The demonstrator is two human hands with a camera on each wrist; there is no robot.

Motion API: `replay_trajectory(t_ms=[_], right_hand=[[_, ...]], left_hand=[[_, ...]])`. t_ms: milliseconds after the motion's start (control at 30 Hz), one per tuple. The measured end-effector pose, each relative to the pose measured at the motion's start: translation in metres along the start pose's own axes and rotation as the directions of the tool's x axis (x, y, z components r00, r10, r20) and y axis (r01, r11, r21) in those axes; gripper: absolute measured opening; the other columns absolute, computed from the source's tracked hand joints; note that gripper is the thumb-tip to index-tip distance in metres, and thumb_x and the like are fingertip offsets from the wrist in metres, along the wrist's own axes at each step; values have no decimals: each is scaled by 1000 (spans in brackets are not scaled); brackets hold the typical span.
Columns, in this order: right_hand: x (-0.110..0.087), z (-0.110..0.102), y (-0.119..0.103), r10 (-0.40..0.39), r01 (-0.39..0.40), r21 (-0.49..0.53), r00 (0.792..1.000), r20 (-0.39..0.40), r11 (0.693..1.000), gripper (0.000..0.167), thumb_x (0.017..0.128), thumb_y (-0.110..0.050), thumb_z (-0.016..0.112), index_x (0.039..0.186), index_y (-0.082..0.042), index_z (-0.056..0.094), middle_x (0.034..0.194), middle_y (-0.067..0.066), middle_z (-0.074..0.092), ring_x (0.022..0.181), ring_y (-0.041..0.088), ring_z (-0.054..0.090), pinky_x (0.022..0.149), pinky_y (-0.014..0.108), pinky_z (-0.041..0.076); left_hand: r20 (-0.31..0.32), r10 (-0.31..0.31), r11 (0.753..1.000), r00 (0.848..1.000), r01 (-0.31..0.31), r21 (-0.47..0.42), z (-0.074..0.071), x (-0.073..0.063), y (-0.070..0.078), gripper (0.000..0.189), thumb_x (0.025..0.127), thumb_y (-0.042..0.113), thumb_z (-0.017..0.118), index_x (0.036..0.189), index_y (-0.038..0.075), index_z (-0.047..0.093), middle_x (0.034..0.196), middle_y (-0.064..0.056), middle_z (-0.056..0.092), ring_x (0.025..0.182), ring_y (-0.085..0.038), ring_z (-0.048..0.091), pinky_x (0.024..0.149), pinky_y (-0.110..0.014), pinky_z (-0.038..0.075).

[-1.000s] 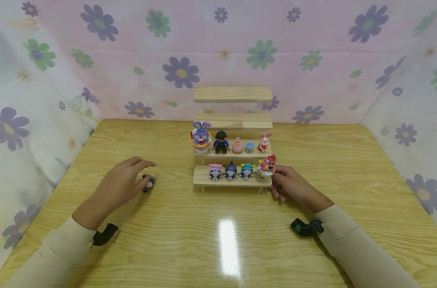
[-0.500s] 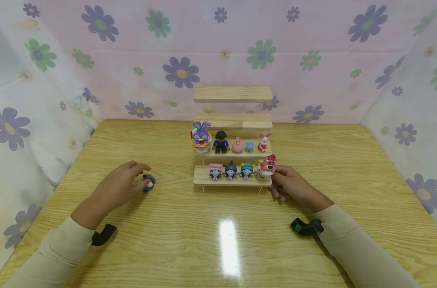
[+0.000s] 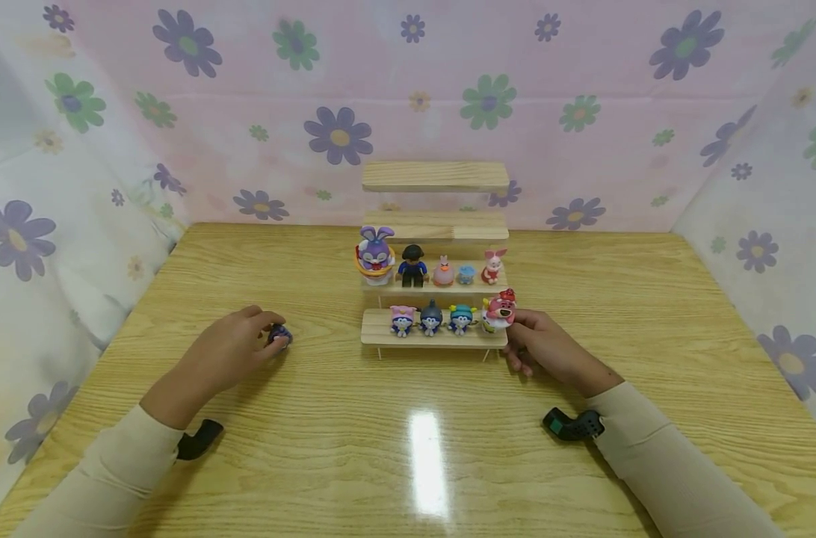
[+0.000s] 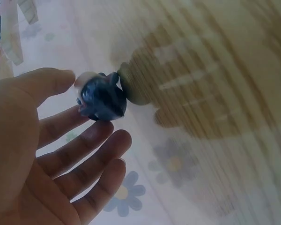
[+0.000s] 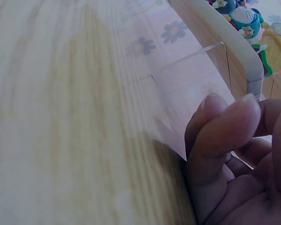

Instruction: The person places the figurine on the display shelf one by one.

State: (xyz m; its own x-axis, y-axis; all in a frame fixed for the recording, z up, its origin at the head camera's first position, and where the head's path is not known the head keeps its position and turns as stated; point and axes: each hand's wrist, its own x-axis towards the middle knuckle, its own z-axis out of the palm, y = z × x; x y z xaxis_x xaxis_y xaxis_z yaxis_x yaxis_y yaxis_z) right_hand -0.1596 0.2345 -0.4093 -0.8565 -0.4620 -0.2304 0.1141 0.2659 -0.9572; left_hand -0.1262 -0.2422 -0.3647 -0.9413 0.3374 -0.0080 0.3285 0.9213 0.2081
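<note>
At the left of the table, my left hand (image 3: pixel 228 351) has its thumb and index finger around a small dark blue-grey figurine (image 3: pixel 282 333). In the left wrist view this figurine (image 4: pixel 103 98) is by the thumb tip, close to the table surface, part of the index finger hidden behind it; the other fingers are spread. My right hand (image 3: pixel 545 350) rests on the table by the right end of the lowest shelf, fingers loosely curled and holding nothing. Just above those fingers, a pink bear figurine (image 3: pixel 500 310) sits at that shelf's end.
A tiered wooden display stand (image 3: pixel 435 340) stands mid-table. Its bottom tier also bears several hooded figurines (image 3: pixel 431 320); the tier above has a purple rabbit figurine (image 3: pixel 376 258), a dark-haired figure (image 3: pixel 412 267) and a pink piglet figurine (image 3: pixel 493 267). Floral cloth (image 3: pixel 394 67) surrounds the table.
My left hand's fingers have lowered and closed in around the dark figurine, which has turned slightly. My right hand stays in place beside the stand.
</note>
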Motion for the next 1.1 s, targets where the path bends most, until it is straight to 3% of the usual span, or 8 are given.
replay_trajectory(t_ms=[100,367,633,733,933,1100], right_hand=[[0,0,0,0,0,-14,1000,-3,1000,29,109,-15,30,107,0,55,83,14,55,54,13,52,43,30,47],[0,0,-1,-4,4,-14,1000,-8,1000,31,109,-16,31,116,0,56,84,13,55,54,13,52,43,30,47],[1,0,0,-8,8,-5,1000,-3,1000,30,109,-16,31,116,0,56,84,13,55,54,13,52,43,29,47],[0,0,0,-12,12,2,1000,-2,1000,31,110,-17,31,115,0,56,84,13,55,54,13,52,43,29,46],[0,0,1,-13,13,21,1000,5,1000,29,109,-16,31,103,0,54,84,14,57,55,13,53,43,28,46],[1,1,2,-12,12,26,1000,5,1000,29,109,-15,31,94,-1,50,81,13,57,55,13,53,43,27,46]], left_hand=[[6,2,1000,1000,-2,17,2,1,2,40,93,28,71,124,1,66,113,-21,65,80,-22,66,67,-39,56],[-10,28,999,1000,-28,22,4,1,5,43,90,24,75,127,3,65,112,-18,65,79,-22,65,67,-39,56],[-63,53,995,997,-48,86,5,1,6,48,88,28,78,129,9,64,116,-16,70,62,-14,61,49,-28,44],[-75,53,993,996,-44,108,6,1,5,48,89,30,77,130,10,64,116,-15,72,60,-15,61,47,-27,42],[-66,45,996,997,-40,82,6,4,7,44,92,25,74,131,7,62,114,-16,72,71,-22,67,55,-35,50],[-70,33,999,997,-31,21,6,7,10,41,93,22,73,128,3,63,114,-19,71,87,-31,71,69,-45,57]])
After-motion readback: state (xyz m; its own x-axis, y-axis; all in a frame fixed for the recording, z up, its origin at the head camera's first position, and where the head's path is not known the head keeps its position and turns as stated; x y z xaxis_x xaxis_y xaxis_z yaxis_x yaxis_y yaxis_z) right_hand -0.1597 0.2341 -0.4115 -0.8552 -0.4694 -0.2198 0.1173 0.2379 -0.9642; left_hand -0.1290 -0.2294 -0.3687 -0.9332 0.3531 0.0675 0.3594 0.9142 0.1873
